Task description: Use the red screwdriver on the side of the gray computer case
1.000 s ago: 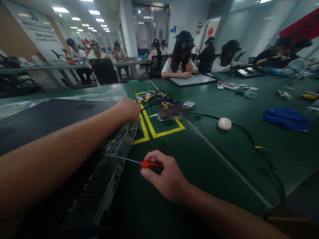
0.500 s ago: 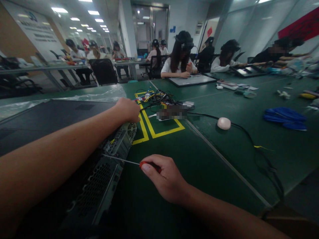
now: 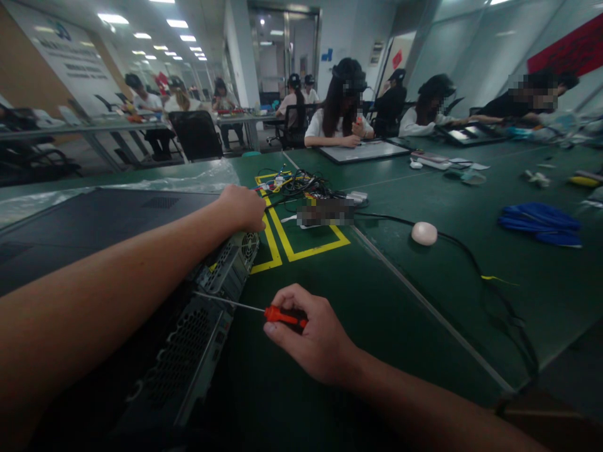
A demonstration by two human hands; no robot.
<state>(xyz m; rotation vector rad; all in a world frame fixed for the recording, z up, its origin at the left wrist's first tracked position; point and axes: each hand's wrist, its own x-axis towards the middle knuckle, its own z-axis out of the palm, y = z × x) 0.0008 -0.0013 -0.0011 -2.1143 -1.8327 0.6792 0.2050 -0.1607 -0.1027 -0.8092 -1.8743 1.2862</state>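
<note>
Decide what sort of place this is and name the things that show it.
Probably an electronics repair or assembly workroom: a long green worktable, a computer case with a screwdriver at its rear panel, a tangle of cables, and people seated at flat panels.

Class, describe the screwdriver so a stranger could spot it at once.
On the long green table, a black computer case lies at the near left. Beside its vented panel, the right hand grips the screwdriver. Its red handle and thin metal shaft, aimed at the case, set it apart.
</note>
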